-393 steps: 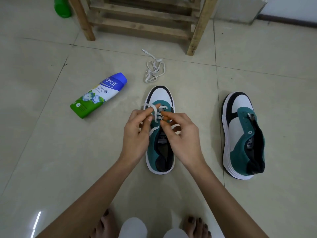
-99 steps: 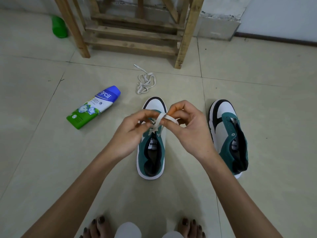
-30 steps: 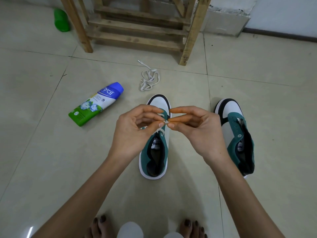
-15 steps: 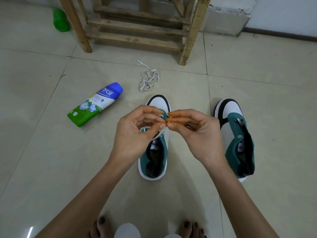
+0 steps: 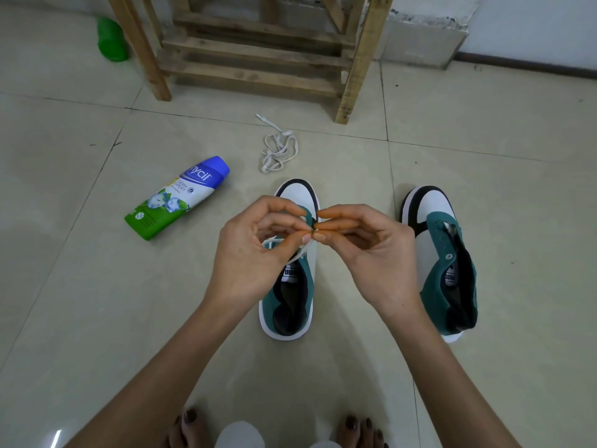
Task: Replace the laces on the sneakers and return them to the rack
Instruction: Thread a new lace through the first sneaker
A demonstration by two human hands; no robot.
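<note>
A green, white and black sneaker (image 5: 292,305) stands on the tiled floor in the middle, toe pointing away from me. Above its tongue my left hand (image 5: 250,253) and my right hand (image 5: 371,253) meet fingertip to fingertip, each pinching the white lace (image 5: 302,253) threaded through this shoe. The hands hide the eyelets. A second matching sneaker (image 5: 442,263) stands to the right with no lace in its eyelets. A loose white lace (image 5: 277,150) lies in a tangle on the floor beyond the first shoe. The wooden rack (image 5: 258,53) stands at the back.
A green and white bottle with a blue cap (image 5: 177,197) lies on its side to the left of the shoes. A green bottle (image 5: 111,40) stands left of the rack's leg. My bare feet (image 5: 190,421) show at the bottom edge.
Over the last second my hands have stayed together above the middle shoe, fingertips working the lace with only small shifts. Earlier they held a lace loop a little apart.
</note>
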